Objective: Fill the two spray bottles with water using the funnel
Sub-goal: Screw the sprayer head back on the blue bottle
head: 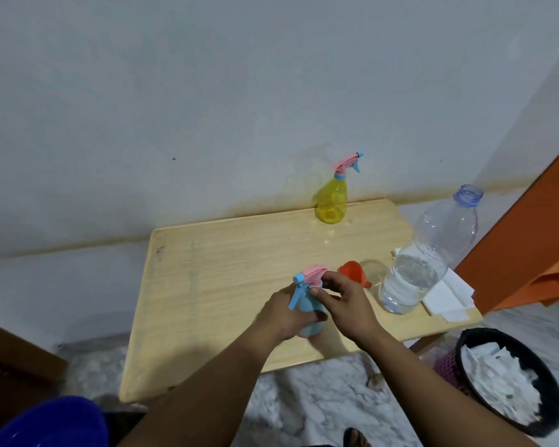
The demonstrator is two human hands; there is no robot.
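Both hands grasp the small blue plastic spray bottle near the wooden table's front: left hand around its body, right hand pinching the pink trigger head. Whether either it or the yellow spray bottle is filled, I cannot tell; the red funnel lies unused beside the half-full clear water bottle.

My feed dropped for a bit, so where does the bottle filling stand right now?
Done: the yellow spray bottle stands capped at the table's far edge; whether it holds water I cannot tell. In hand: the left hand grips the blue spray bottle while the right hand pinches its pink spray head. The red funnel lies unused beside the half-full, uncapped water bottle. Left: confirm both are filled.
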